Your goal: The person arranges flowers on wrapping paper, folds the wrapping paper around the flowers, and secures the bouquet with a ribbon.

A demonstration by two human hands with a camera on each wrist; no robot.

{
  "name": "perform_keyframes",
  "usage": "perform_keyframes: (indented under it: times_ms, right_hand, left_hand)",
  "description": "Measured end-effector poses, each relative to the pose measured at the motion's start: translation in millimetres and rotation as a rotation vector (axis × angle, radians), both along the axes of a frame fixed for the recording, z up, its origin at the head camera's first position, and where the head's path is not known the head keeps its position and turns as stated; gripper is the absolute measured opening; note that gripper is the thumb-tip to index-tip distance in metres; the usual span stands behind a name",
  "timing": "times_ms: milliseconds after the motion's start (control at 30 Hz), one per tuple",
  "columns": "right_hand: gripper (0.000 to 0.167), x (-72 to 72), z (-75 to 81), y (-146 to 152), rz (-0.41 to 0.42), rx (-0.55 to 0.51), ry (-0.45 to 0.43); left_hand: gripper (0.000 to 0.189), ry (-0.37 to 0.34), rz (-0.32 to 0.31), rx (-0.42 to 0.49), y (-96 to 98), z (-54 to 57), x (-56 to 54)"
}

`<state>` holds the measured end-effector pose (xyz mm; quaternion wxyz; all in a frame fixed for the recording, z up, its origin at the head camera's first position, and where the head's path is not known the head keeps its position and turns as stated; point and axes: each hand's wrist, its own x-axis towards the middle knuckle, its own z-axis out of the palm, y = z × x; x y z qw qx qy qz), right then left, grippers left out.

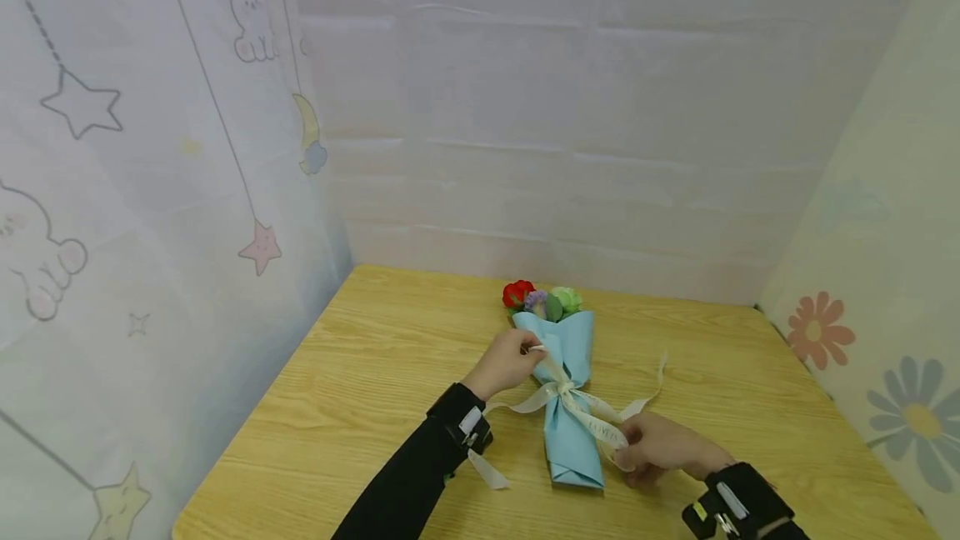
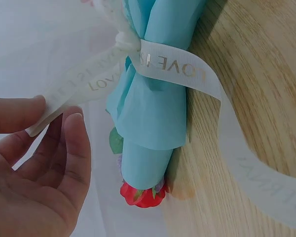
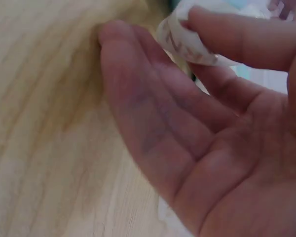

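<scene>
A bouquet wrapped in light blue paper [image 1: 572, 444] lies on the table, its flowers toward the wall. A red flower [image 1: 517, 293], a purple one [image 1: 536, 302] and a pale green one [image 1: 567, 299] show at its top. Cream ribbon [image 1: 564, 389] printed with letters is tied around its middle. My left hand [image 1: 504, 363] pinches a folded piece of ribbon [image 2: 64, 91] between thumb and fingers, above the wrapping. Low on the right, my right hand [image 1: 670, 446] pinches a ribbon loop [image 3: 187, 42] between thumb and index finger; its other fingers extend beside the table surface.
Loose ribbon tails trail over the wooden table [image 1: 360, 407], one ending [image 1: 489, 471] beneath the left wrist and another [image 1: 662, 373] curling up on the right. A pale wall sheet [image 1: 562, 123] stands behind, with patterned sheets at both sides.
</scene>
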<state>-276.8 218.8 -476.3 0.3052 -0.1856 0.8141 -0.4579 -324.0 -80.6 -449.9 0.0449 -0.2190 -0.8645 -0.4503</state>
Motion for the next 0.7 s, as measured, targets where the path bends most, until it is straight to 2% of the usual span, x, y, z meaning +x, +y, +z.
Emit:
perform_keyframes:
  times_ms: [133,267,367,433,533,633,700]
  right_hand:
    - [0.028,-19.0,8.4,20.8,-0.148,-0.202,-0.092]
    - [0.022,-33.2,21.2,42.4,-0.183,-0.466,-0.163]
    - [0.022,-39.3,25.5,49.3,-0.235,-0.621,-0.189]
    - [0.023,-42.4,24.9,48.0,-0.328,-0.639,-0.146]
    - [0.019,-46.3,22.5,44.4,-0.465,-0.579,-0.049]
    - [0.020,-50.5,18.1,42.3,-0.537,-0.486,0.033]
    - [0.023,-52.7,13.7,42.5,-0.559,-0.410,0.072]
  left_hand:
    - [0.011,-0.016,0.038,0.033,-6.8,-4.2,-2.2]
    - [0.007,-0.045,0.067,0.063,-16.1,-8.3,-6.1]
    - [0.004,-0.085,0.072,0.093,-23.1,-10.7,-7.6]
    - [0.005,-0.099,0.068,0.108,-27.1,-12.9,-8.5]
    - [0.005,-0.108,0.062,0.123,-31.9,-16.6,-10.2]
    - [0.009,-0.148,0.061,0.147,-37.7,-19.9,-10.6]
    - [0.013,-0.211,0.058,0.193,-42.3,-23.0,-11.5]
